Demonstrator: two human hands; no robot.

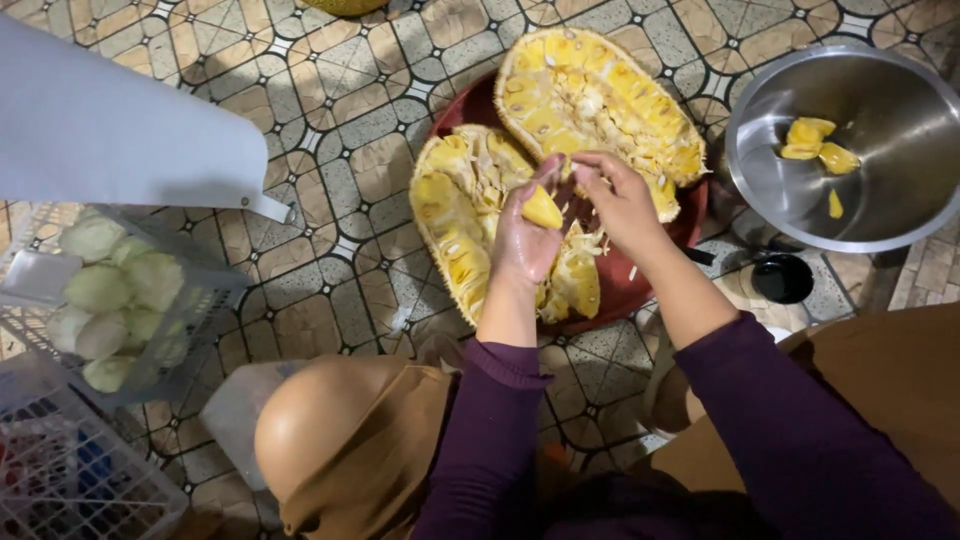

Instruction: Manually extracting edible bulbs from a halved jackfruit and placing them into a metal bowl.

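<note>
- Yellow fruit piece (542, 209) sits in the left hand (524, 240), with the fingers (545, 178) curled shut on it so it cannot drop.
- Right hand (622, 203) has its fingers together, pinching at the top of the piece, just right of it.
- Both hands hover over the red tray (640, 290) on the floor, so the bits fall onto the cut jackfruit halves (590, 100).
- Steel bowl (880, 180) at the far right keeps the clean pieces apart.

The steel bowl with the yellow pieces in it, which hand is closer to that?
Right. The right hand is over the cut jackfruit, on the side toward the steel bowl; the left hand, holding a yellow pod, lies farther away.
</note>
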